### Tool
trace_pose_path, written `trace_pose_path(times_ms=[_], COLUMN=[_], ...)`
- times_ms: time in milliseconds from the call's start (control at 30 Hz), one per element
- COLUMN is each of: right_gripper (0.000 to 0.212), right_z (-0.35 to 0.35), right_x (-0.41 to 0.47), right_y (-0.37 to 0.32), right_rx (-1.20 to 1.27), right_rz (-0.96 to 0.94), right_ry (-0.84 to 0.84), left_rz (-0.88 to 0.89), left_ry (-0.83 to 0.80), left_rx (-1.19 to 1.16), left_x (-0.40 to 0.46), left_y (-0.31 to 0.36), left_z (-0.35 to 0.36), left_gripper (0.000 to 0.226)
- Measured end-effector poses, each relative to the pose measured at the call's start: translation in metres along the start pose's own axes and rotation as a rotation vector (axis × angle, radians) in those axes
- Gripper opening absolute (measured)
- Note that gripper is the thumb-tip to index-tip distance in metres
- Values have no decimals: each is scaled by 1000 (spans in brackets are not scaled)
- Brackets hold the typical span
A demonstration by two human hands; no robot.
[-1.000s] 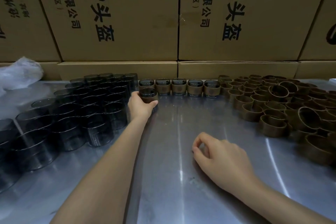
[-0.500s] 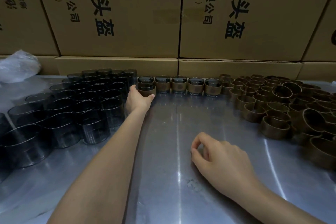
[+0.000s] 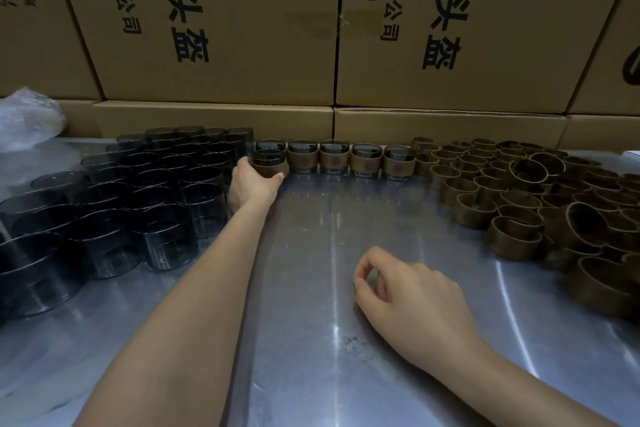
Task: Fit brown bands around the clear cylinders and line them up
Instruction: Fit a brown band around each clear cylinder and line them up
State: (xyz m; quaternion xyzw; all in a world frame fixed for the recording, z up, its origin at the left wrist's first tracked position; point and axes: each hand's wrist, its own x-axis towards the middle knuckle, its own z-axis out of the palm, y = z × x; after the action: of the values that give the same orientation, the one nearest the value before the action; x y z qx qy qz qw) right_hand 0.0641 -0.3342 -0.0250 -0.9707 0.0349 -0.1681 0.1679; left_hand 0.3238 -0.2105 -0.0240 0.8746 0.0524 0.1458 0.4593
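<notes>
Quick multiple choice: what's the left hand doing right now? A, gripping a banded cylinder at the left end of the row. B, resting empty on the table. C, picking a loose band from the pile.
A: the left hand grips a banded cylinder by the row.

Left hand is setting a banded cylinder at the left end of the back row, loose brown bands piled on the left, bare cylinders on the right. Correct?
Sides are swapped. The head view shows the loose brown bands on the right and the bare cylinders on the left. The rest holds: the left hand holds a banded cylinder at the row's left end.
</notes>
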Motion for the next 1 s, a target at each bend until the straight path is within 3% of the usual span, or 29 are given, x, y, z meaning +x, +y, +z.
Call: trace_pose_path(times_ms=[200,333,467,567,667,833,1000], right_gripper=[7,8,10,13,14,18,38], right_z=[0,3,3,1,-2,-9,-12], right_x=[3,6,6,0,-11,-47,-84], right_y=[2,4,2,-4,-10,-16,-18], right_rx=[-23,-52,-73,-123,-190,-152,-71], right_rz=[-14,-21,-10,-3,17,-26,-70], right_ry=[19,41,42,65,111,102,-20], left_rz=[41,98,208,281,373,678,666], left_ry=[-22,-60,-247,-286,-327,-283,-48], left_rx=[-92,-282,-325,-313,-209,246,495], left_x=[-20,-52,-106,-147,-186,-233,-222], left_y=[-2,-8,-14,-19,-24,-43,-55], left_z=[-11,-31,-56,-80,-106,-153,-192], left_gripper=[77,57,20,14,15,6,27])
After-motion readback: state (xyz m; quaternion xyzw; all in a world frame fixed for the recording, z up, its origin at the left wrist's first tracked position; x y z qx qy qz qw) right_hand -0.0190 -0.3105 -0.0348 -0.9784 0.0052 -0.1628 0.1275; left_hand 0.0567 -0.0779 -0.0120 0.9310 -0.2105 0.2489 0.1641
